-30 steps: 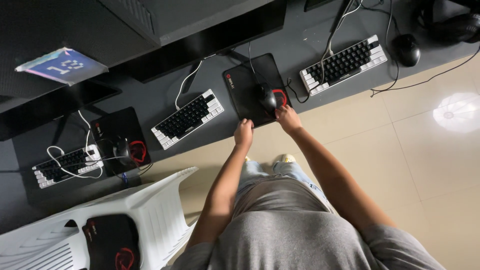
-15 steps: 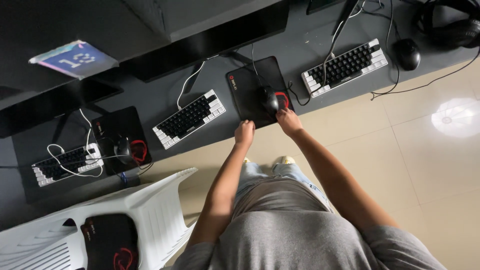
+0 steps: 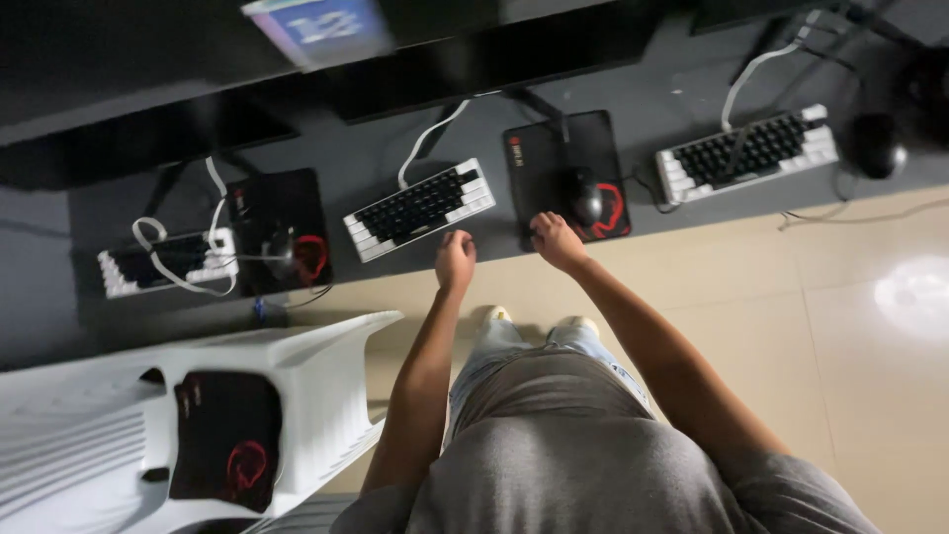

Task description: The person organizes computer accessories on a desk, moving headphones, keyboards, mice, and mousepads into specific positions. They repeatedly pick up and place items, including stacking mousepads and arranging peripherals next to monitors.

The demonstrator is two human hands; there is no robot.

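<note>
Right hand (image 3: 557, 240), off the mouse (image 3: 585, 195) since a second ago, rests loosely curled, grasping nothing, on the mouse pad's (image 3: 539, 158) near edge; left hand (image 3: 456, 260) clenched beside it.

Desk (image 3: 643, 109): matt dark surface. Mouse pad (image 3: 554, 163): black, matt, cloth-like, red print. Mouse (image 3: 585, 195): black plastic, slight sheen. Keyboard (image 3: 420, 209): plastic, black keys in a white frame. Chair (image 3: 316, 376): white, smooth moulded plastic look. Floor (image 3: 870, 326): beige tile, glossy, throws a light glare. Shirt (image 3: 583, 465): grey soft cloth.
</note>
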